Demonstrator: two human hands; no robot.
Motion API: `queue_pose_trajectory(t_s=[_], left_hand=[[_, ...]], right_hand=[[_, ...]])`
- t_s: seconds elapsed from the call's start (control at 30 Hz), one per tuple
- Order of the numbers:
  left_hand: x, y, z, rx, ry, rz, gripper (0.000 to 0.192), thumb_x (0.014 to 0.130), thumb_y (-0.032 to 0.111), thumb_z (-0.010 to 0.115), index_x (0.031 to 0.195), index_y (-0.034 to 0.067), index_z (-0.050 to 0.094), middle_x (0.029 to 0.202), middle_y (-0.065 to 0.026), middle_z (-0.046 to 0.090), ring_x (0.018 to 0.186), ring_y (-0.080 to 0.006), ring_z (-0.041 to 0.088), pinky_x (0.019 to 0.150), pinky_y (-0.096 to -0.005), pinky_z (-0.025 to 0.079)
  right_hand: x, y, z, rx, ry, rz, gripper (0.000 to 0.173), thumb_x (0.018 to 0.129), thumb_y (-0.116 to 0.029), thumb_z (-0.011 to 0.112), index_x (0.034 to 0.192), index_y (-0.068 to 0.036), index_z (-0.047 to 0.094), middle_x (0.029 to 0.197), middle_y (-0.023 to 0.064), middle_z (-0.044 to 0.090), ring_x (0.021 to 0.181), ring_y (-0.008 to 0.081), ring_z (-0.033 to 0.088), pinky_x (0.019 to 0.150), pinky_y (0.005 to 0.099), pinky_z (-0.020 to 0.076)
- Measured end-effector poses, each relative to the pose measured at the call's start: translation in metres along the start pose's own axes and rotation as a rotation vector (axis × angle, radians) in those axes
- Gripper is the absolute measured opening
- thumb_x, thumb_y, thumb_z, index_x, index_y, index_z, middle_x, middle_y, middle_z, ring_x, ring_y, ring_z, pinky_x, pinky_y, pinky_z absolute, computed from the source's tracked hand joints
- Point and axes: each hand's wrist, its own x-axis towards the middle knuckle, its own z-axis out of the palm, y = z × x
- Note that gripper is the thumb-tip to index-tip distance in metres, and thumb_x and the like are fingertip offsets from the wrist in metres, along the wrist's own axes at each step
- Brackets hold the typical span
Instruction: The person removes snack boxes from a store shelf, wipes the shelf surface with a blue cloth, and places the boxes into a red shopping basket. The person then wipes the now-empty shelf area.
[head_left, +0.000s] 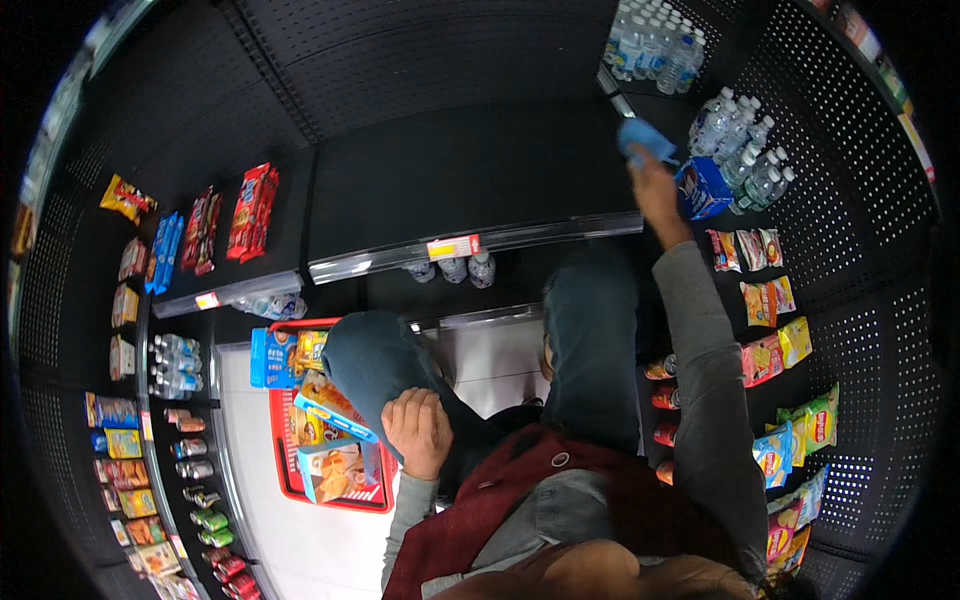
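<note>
My right hand (651, 180) holds a blue cloth (643, 140), blurred, at the right end of a black shelf (465, 172). Just right of my wrist stands a blue box (703, 187), with clear plastic bottles (750, 172) behind and beside it. My left hand (418, 431) rests on my bent left knee, fingers curled together around nothing. To the left of that knee, a red shopping basket (281, 450) stands on the floor with several snack boxes (334, 472) and yellow packs in it.
Red snack packs (253, 214) and blue packs (163, 251) stand on the left shelf section. A price-tag rail (390, 259) edges the shelf ahead, with bottle tops (452, 268) below it. Chip bags (814, 424) and cans (665, 397) line the right side; more cans (214, 519) line the left.
</note>
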Motion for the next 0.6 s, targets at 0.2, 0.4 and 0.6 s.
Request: queue_pose_trajectory(t_s=[0.2, 0.4, 0.6], left_hand=[[0.011, 0.004, 0.011, 0.03, -0.079, 0.031, 0.016, 0.081, 0.006, 0.068, 0.098, 0.007, 0.066, 0.101, -0.0055, 0.069, 0.101, -0.0238, 0.066, 0.088, -0.0412, 0.044], [0.029, 0.006, 0.019, -0.069, -0.142, 0.081, 0.021, 0.077, 0.004, 0.071, 0.097, 0.008, 0.066, 0.098, -0.0055, 0.069, 0.096, -0.0233, 0.067, 0.086, -0.0397, 0.044], [0.083, 0.006, 0.027, -0.444, -0.197, 0.172, 0.025, 0.07, -0.004, 0.073, 0.094, 0.002, 0.065, 0.093, -0.0126, 0.068, 0.085, -0.031, 0.068, 0.076, -0.0405, 0.053]], right_hand=[[-0.038, 0.021, 0.068, -0.287, -0.336, -0.254, 0.06, 0.105, -0.045, 0.05, 0.157, -0.017, 0.042, 0.168, 0.0144, 0.025, 0.156, 0.0332, 0.02, 0.125, 0.0528, 0.0176], [-0.033, 0.016, 0.063, -0.347, -0.427, -0.255, 0.075, 0.103, -0.06, 0.045, 0.161, -0.015, 0.032, 0.17, 0.016, 0.018, 0.156, 0.0364, 0.015, 0.125, 0.0543, 0.0141], [0.002, 0.015, 0.073, -0.332, -0.463, -0.224, 0.08, 0.102, -0.065, 0.041, 0.163, -0.014, 0.027, 0.171, 0.0168, 0.013, 0.158, 0.0358, 0.008, 0.126, 0.0533, 0.0108]])
